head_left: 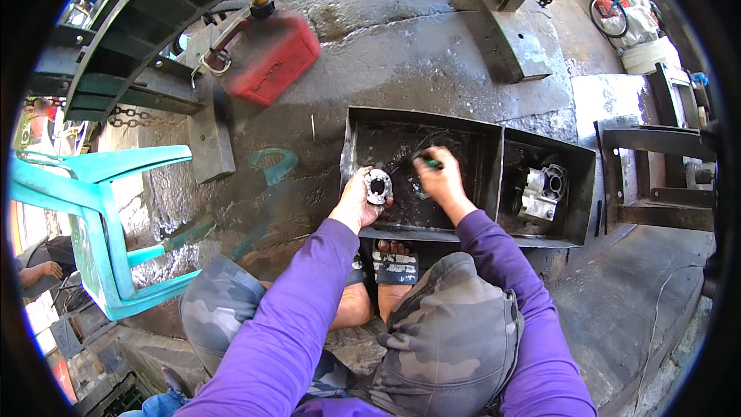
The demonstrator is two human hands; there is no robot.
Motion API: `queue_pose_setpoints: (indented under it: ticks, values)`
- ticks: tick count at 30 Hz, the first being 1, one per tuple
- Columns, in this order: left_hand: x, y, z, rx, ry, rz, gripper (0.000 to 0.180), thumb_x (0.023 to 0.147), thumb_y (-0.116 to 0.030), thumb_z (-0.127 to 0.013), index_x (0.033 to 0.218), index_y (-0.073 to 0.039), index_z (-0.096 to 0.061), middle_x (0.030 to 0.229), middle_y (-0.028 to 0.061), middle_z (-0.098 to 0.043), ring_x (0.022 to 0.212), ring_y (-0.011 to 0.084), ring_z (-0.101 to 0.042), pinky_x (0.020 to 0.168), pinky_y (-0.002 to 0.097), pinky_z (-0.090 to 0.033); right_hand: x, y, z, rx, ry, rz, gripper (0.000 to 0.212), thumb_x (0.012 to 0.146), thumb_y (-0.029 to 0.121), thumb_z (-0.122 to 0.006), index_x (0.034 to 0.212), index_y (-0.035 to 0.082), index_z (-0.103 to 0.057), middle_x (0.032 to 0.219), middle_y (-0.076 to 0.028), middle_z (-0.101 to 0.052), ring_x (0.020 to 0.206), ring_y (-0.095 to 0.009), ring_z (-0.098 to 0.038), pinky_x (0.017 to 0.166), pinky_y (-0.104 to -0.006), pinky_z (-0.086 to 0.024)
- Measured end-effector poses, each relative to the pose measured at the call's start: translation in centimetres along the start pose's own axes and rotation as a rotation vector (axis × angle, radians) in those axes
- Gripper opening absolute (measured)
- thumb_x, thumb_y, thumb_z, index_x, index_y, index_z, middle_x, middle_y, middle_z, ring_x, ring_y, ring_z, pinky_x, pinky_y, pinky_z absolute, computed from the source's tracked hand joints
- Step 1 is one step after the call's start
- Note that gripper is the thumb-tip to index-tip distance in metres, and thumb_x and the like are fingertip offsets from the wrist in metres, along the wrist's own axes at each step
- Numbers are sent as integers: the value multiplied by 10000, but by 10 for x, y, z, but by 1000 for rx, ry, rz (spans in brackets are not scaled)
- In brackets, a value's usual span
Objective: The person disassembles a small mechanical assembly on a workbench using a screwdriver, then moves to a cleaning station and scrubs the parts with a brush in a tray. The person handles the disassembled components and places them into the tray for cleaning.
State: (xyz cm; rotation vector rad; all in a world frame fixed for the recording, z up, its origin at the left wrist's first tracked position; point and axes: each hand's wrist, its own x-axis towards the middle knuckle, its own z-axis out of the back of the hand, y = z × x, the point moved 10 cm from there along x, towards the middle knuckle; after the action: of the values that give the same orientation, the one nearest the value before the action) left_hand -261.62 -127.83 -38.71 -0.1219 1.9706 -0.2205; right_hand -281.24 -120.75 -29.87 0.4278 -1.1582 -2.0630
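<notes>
In my left hand is a round metal part with a dark hole through its middle, gripped at its rim. My right hand is closed round a slim tool with a green and black handle; its far end is hard to make out against the dark background. Both hands are over the larger left compartment of a dark metal tray, with a wet, grimy bottom. The tray's smaller right compartment holds a silvery cast metal housing with a round opening.
A red fuel can stands on the grimy floor at far left. Nearer on the left is a turquoise plastic chair. Steel beams lie at the far right, and a metal frame stands right of the tray. Another person's hand shows at far left.
</notes>
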Motion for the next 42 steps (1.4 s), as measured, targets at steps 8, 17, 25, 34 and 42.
queue_pose_setpoints:
  ticks: [8,17,25,34,42]
  values:
    - [0,4,-8,-25,43,-36,394,997,-471,-572,1083,-104,-686,989,92,-740,907,286,-699,812,514,-569,-41,6,-38,347,418,-283,215,908,181,-804,1009,-2,-753,976,-120,-770,899,-184,-698,828,-355,-552]
    - [-11,16,-28,14,132,99,380,996,-549,-560,972,-204,-717,969,38,-740,914,247,-690,825,467,-566,-36,96,-21,230,565,236,171,848,102,-787,986,3,-760,957,-192,-748,920,-344,-736,847,-386,-576]
    - [-2,16,-16,15,81,99,435,982,-577,-540,1074,-197,-730,982,69,-756,907,304,-702,852,509,-570,-22,77,-13,197,431,30,199,794,99,-815,964,14,-759,980,-208,-743,911,-375,-725,819,-414,-585]
    - [-9,7,-22,60,61,59,443,985,-567,-521,1022,-164,-701,965,78,-735,885,277,-687,766,507,-558,-9,72,22,-59,117,5,202,795,103,-799,976,19,-764,973,-195,-742,953,-372,-729,872,-436,-580]
    - [-21,13,-27,57,65,98,447,1014,-553,-498,1041,-153,-695,976,66,-731,900,298,-689,800,508,-558,-9,108,5,194,421,317,239,786,91,-786,1007,6,-753,1018,-199,-740,981,-388,-720,880,-443,-576]
